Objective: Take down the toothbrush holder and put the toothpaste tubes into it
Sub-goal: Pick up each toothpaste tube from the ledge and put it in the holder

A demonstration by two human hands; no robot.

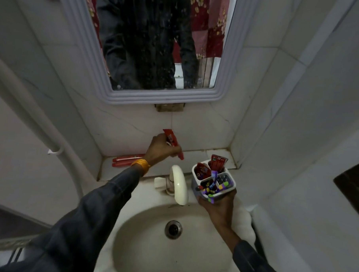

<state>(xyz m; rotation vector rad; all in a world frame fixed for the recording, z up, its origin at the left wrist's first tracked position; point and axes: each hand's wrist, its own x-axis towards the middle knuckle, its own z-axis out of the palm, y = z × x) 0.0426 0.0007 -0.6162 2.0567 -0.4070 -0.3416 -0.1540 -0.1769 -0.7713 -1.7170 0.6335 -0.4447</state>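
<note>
My left hand (160,150) is closed around a red toothpaste tube (172,142), a soft, flat, glossy thing with white print. The grip wraps its middle, so the crimped end sticks up past my thumb and the narrow end pokes out down and to the right. I hold it in the air in front of the tiled wall, above the ledge (119,171) behind the sink. A shiny orange bangle (141,165) sits on that wrist, at the end of a dark denim sleeve (101,204).

My right hand (217,207) cups the toothbrush holder (195,182) from below, fingers shut around its base. It is a white, smooth plastic box with rounded corners, split into compartments, held tilted over the right rim of the sink (199,264). Two more red tubes stand in its far compartments: one (218,162) upright with its flat crimped end on top, the other (201,169) lower and crumpled. The near compartment is crowded with striped, bright toothbrush handles (211,187) in purple, yellow and green.

On the ledge, just left of my left wrist, lies a long red box (127,160), flat on its side. The tap (179,186) is cream-coloured, with a curved, rounded spout that reaches out over the oval basin, between my two hands. A round metal drain (173,229) sits in the bottom. Above hangs a mirror (226,76) in a ribbed pale frame.
</note>
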